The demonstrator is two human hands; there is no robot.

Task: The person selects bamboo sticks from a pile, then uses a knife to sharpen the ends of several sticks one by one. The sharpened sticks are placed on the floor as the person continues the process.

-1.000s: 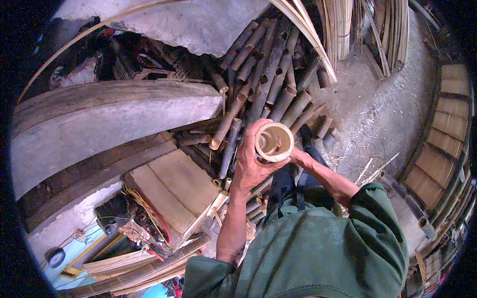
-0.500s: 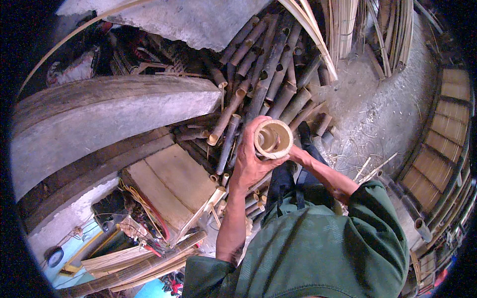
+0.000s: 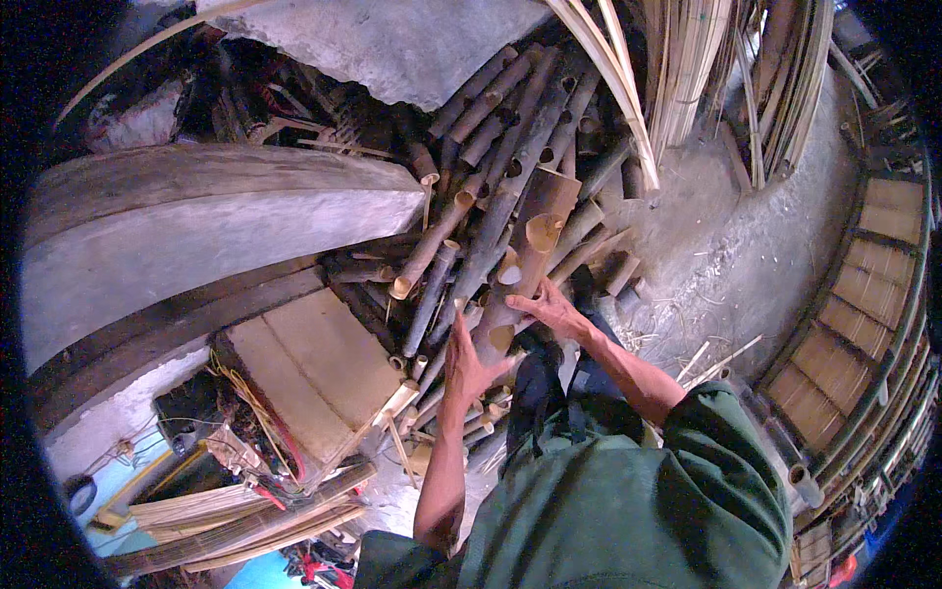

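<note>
A thick bamboo tube (image 3: 527, 263) with several large openings cut in its wall slants away in front of me, over a heap of bamboo. My left hand (image 3: 471, 365) cradles its near end, fingers along the left side and the thumb across the bottom. Against the right side, a little farther up, my right hand (image 3: 554, 312) holds it with thumb and fingers. Some fingertips are hidden behind the tube. Dark bamboo poles (image 3: 538, 128) with similar cut holes lie in the heap just beyond.
A concrete ledge (image 3: 226, 211) runs along the left, above a brown flat board (image 3: 309, 368). Bundles of split bamboo strips (image 3: 687, 74) stand at the far right. Shavings litter the floor (image 3: 711, 270), and a slatted bamboo rack (image 3: 839, 314) lines the right edge.
The tube has tipped from end-on, its open mouth facing me, to lying lengthwise with its cut side showing. My hands have moved lower, the right one now visible on its right side.
</note>
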